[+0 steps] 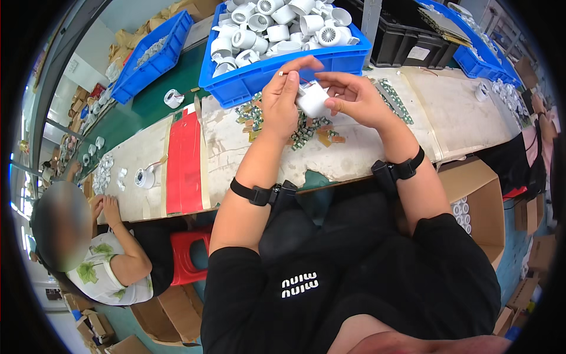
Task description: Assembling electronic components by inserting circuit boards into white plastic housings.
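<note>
White housing (312, 99) sits between both hands, held up over the bench (259, 147). Left hand (282, 100) is curled shut against its side, thumb and forefinger pinching thin red wires (295, 76) at the top. Right hand (354, 97) cups the other side, fingers half closed, thumb pressed on the shell. Just below, small green parts (306, 133) lie scattered on the worn top. Behind the hands, a blue crate (259, 74) is heaped with white housings. Far left, a seated co-worker (106, 259) has both hands at the bench edge.
</note>
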Available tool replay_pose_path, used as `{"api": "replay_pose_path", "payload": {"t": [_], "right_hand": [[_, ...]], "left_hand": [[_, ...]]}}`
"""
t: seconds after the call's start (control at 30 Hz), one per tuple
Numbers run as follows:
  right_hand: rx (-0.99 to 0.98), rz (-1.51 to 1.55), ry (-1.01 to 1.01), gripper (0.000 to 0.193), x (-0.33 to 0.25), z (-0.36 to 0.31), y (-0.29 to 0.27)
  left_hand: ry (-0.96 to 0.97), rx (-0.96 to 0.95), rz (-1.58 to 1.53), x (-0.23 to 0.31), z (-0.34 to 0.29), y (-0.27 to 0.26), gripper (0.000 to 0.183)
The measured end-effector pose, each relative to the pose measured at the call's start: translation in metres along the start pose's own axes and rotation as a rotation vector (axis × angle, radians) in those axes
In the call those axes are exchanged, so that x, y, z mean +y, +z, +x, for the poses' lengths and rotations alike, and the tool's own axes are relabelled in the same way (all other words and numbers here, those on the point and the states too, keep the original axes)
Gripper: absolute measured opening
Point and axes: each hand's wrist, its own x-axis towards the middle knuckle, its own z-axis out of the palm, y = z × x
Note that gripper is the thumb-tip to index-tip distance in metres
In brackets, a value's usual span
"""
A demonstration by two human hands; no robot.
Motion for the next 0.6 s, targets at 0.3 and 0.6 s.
{"api": "replay_pose_path", "payload": {"t": [0.3,0.6], "right_hand": [[-0.025,-0.722,0.451,0.028,0.000,0.004,0.004],[0.056,-0.737,0.039,0.010,0.020,0.004,0.000]], "left_hand": [[-0.179,0.287,-0.145,-0.017,0.004,-0.029,0.037],[-0.233,0.309,0.007,-0.016,0.004,-0.008,0.026]]}}
